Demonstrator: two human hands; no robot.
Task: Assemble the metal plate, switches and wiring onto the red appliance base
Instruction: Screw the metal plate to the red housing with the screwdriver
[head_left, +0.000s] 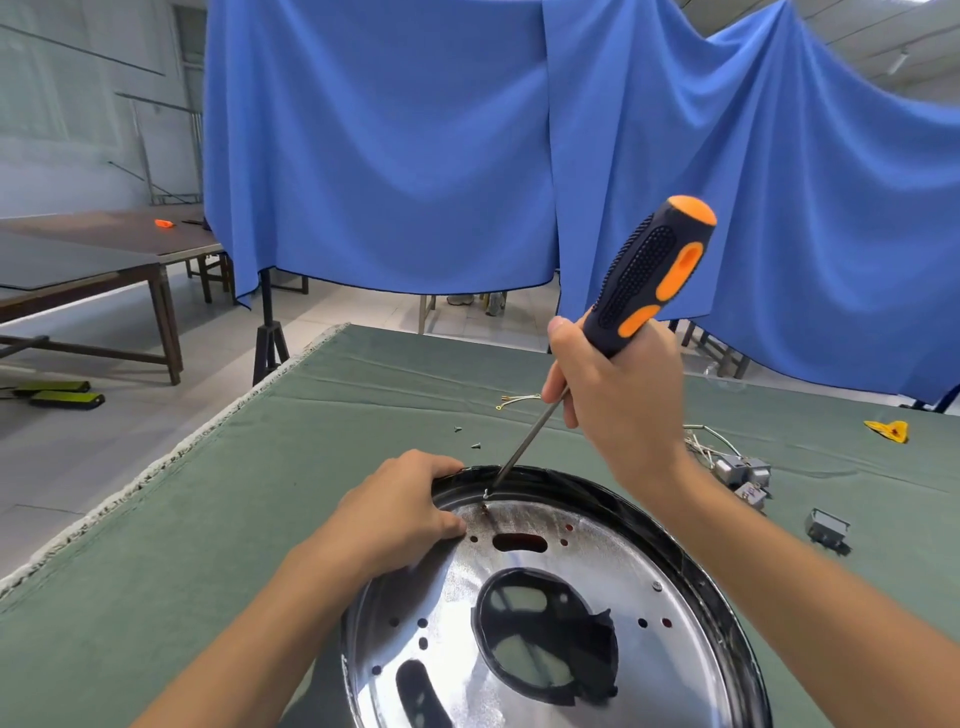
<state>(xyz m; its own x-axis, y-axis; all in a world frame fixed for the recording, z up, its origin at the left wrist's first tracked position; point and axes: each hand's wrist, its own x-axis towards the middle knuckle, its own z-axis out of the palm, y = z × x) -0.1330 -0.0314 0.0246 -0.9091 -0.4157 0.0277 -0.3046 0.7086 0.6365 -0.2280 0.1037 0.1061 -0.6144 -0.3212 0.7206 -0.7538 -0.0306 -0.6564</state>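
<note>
A round shiny metal plate (613, 592) with several holes and a large dark central opening lies inside the dark-rimmed appliance base (691, 551) on the green cloth. My left hand (400, 512) grips the rim at the plate's far left edge. My right hand (623, 395) holds a black and orange screwdriver (649, 275) tilted, its tip on a small screw (485, 492) at the plate's far edge. Grey switches with white wires (737, 470) lie to the right of the base, and one separate grey switch (828, 527) lies nearer me.
Two loose screws (467, 437) and a short wire with ring terminals (517, 400) lie on the green cloth table (208, 545) beyond the base. A yellow scrap (888, 430) lies far right. Blue curtains hang behind; brown tables stand at left.
</note>
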